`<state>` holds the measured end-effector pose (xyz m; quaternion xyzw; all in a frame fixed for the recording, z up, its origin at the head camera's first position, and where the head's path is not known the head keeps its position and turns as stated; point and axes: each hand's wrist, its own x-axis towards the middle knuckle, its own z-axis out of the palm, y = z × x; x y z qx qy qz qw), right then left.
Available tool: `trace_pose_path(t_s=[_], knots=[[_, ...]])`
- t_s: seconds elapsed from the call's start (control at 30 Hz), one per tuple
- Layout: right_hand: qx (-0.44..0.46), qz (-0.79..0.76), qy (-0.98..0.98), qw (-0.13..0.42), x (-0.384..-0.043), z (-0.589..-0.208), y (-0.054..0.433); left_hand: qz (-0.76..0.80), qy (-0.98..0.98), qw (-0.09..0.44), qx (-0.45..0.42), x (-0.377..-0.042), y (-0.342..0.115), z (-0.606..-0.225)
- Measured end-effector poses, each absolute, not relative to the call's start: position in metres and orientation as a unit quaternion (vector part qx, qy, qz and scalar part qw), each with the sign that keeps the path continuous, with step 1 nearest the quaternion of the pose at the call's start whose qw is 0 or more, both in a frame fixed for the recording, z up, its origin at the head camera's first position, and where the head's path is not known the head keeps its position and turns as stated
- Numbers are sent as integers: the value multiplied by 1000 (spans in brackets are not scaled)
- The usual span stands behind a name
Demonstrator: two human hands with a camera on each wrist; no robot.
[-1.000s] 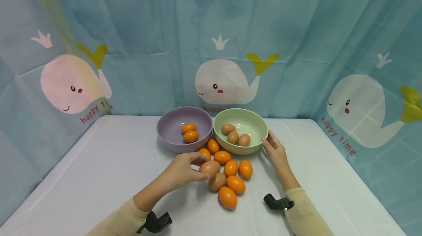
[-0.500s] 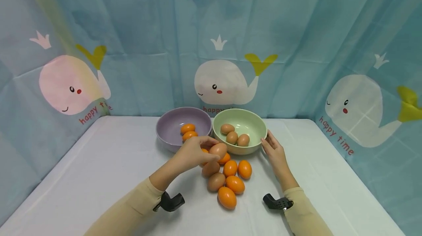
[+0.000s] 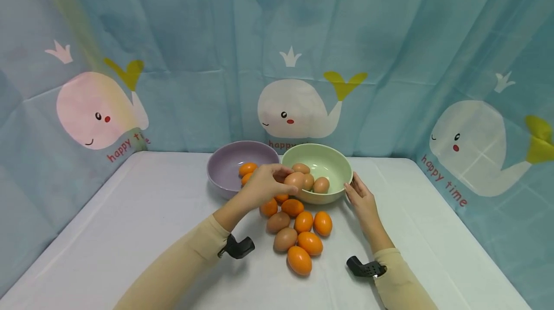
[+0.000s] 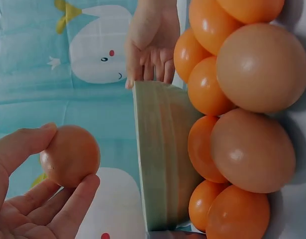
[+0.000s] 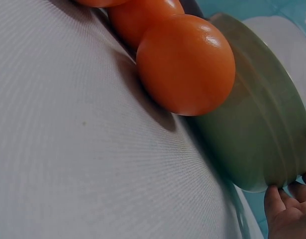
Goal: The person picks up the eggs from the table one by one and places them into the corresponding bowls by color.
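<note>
the white surface [image 3: 151,218] stretches wide to the left and right of the green bowl [image 3: 320,199], and its back edge is close behind that bowl, by the blue cloth [image 3: 182,108]. on the near side of the green bowl it is tight, since seven loose orange eggs [image 3: 299,260] and two loose brown eggs [image 3: 285,239] lie there in a bunch.

the left hand [image 3: 266,185] pinches one brown egg [image 3: 295,182] between its thumb and fingers. that egg is up higher than the green bowl's rim, at the near left part, but i can't tell if it is over the inside. half a second ago it was nearer the person, in front of the green bowl. the right hand [image 3: 362,202] has stayed at the right side of the green bowl, fingers pretty straight, tips touching it.

three brown eggs [image 3: 321,185] sit in the green bowl. the purple bowl [image 3: 222,175] is just left of the green bowl. two orange eggs [image 3: 248,169] show in it, one partly hidden by the left hand.
</note>
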<state>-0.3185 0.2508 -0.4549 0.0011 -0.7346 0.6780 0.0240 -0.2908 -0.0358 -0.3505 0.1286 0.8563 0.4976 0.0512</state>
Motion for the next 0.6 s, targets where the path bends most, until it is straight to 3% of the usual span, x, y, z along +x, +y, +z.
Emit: trace_pose_path(t_s=[0.6], knots=[[4,684,-729,27,-320,-457,251,472,874,59,101,-325,-13,-352]])
